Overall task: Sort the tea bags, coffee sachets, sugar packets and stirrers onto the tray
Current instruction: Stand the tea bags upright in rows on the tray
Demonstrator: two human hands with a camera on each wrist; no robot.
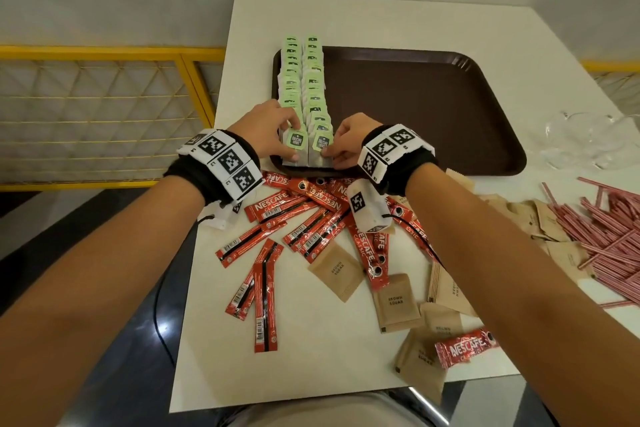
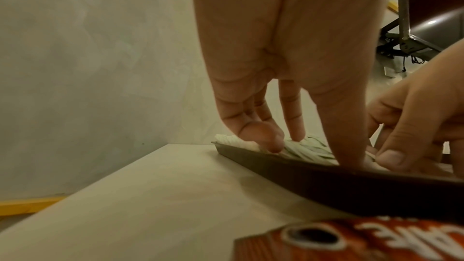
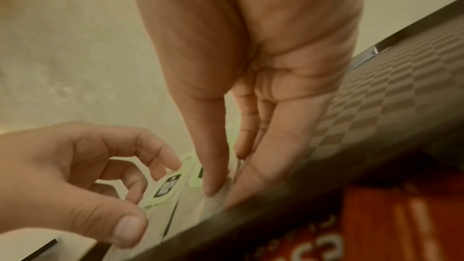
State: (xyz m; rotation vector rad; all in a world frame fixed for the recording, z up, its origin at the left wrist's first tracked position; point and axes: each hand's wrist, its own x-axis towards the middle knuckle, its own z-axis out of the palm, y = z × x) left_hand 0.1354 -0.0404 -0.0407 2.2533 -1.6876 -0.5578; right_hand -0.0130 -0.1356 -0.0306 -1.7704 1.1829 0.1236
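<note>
Two rows of green-tagged tea bags [image 1: 304,80] run along the left side of the brown tray [image 1: 415,107]. My left hand [image 1: 286,140] pinches the nearest tea bag of the left row [image 1: 292,158] between thumb and fingertips. My right hand [image 1: 329,151] pinches the right edge of the nearest bag of the right row [image 1: 317,158]. The left wrist view shows my left fingers [image 2: 297,134] tipped down onto the bags behind the tray rim [image 2: 326,182]. Red coffee sachets [image 1: 277,208], brown sugar packets [image 1: 334,270] and pink stirrers [image 1: 609,232] lie loose on the white table.
Clear glass bowls [image 1: 588,139] stand to the right of the tray. A yellow mesh railing [image 1: 104,52] runs along the left beyond the table edge. The right two thirds of the tray floor is bare. One sachet [image 1: 464,350] lies near the table's front right corner.
</note>
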